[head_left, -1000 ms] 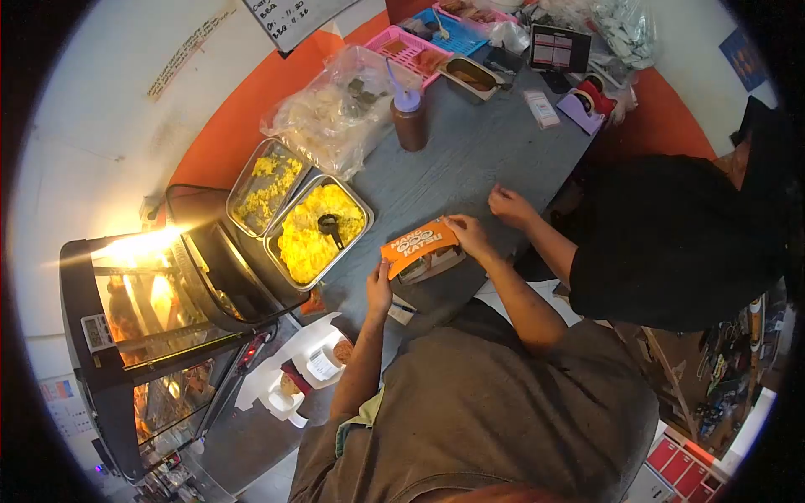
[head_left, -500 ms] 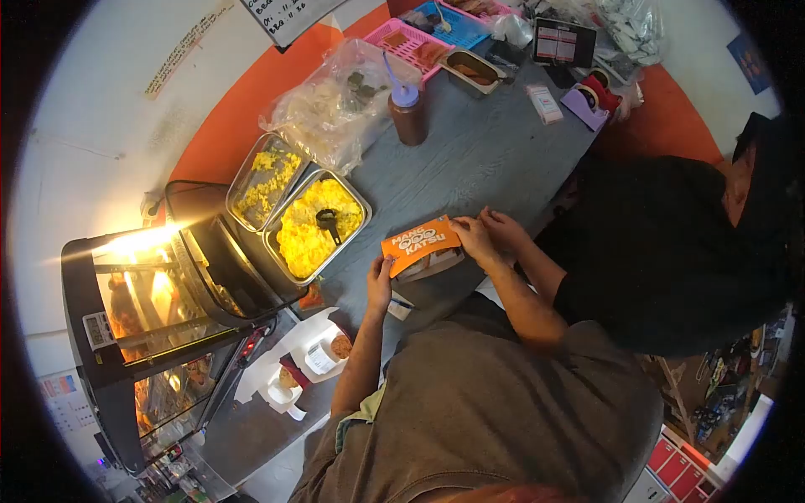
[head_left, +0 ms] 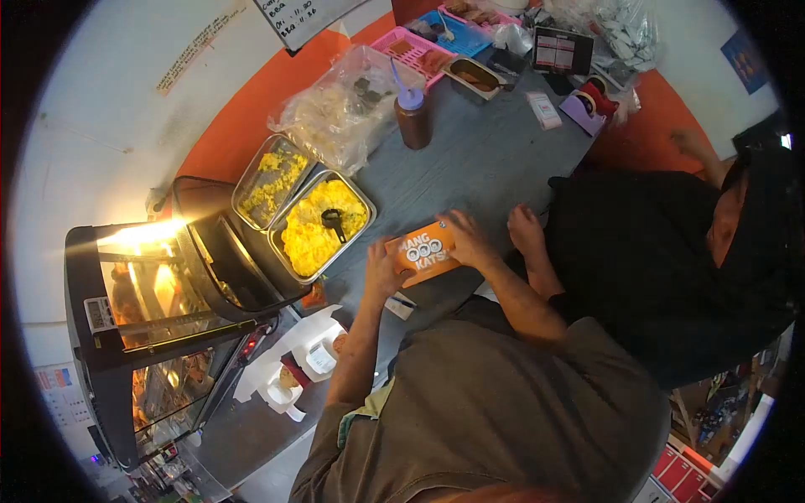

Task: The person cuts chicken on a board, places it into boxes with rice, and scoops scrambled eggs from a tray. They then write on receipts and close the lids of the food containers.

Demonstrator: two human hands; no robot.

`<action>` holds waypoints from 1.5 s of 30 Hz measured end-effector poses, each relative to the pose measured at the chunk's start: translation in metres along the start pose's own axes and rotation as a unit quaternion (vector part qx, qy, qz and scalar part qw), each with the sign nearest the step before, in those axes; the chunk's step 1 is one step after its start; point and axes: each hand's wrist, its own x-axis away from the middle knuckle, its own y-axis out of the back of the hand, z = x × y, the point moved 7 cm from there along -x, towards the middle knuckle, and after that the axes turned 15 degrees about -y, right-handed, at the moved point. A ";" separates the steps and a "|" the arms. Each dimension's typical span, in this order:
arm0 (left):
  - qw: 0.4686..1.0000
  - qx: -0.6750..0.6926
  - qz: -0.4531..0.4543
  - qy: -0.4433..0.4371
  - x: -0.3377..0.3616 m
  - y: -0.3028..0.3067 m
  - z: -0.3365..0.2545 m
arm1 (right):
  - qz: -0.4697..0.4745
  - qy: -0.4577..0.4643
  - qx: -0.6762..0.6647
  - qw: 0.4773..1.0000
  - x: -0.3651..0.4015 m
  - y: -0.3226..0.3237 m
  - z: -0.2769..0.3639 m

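An orange food box (head_left: 426, 255) with white lettering sits on the dark table in front of me, its printed face up. My left hand (head_left: 386, 270) grips its left end, fingers on the far side and thumb near the front edge. At the right end, my right hand (head_left: 468, 240) holds the box with fingers bent over its edge. What the box contains is hidden. Just left of it stands a metal tray of yellow scrambled egg (head_left: 303, 243) with a black scoop (head_left: 334, 223) in it.
A co-worker in black stands at the right, one hand (head_left: 526, 228) close to my right arm. A lit display warmer (head_left: 138, 327) is at the left, beside an opened white box (head_left: 293, 373). A sauce bottle (head_left: 412, 121) and plastic bag (head_left: 335, 109) stand farther back.
The orange box has turned its printed face upward, and my hands have moved over its ends. The co-worker's near hand has drawn away to the right; their other hand now shows.
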 end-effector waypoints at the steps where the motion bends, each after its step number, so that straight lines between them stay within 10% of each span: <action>1: 0.993 -0.028 0.112 -0.032 -0.006 -0.009 -0.005 | 0.059 0.082 0.131 0.986 0.012 -0.006 0.018; 11: 0.963 -0.023 0.223 -0.149 -0.011 -0.045 0.009 | 0.147 0.169 0.097 0.970 0.027 -0.028 -0.002; 14: 0.963 -0.001 0.225 -0.145 -0.014 -0.041 0.007 | 0.109 0.199 0.075 0.971 0.026 -0.033 -0.008; 16: 0.959 -0.010 0.234 -0.161 -0.009 -0.044 0.009 | 0.090 0.388 0.249 0.883 0.042 -0.049 -0.004; 24: 0.946 -0.169 0.173 -0.213 0.007 -0.046 -0.015 | -0.034 0.401 0.195 0.895 0.058 -0.034 -0.012; 28: 0.963 -0.126 0.184 -0.150 0.000 -0.055 -0.023 | 0.019 0.249 0.070 0.966 0.070 -0.023 -0.003; 32: 0.988 -0.150 0.007 -0.029 -0.015 -0.103 0.003 | -0.037 0.160 0.040 0.986 0.060 -0.030 0.025; 35: 0.983 0.093 -0.158 0.005 -0.039 -0.095 0.012 | -0.037 0.078 0.112 0.990 0.028 -0.039 0.005; 45: 0.962 -0.126 -0.022 0.243 0.101 -0.049 0.004 | -0.310 -0.017 0.077 0.948 -0.123 0.063 -0.099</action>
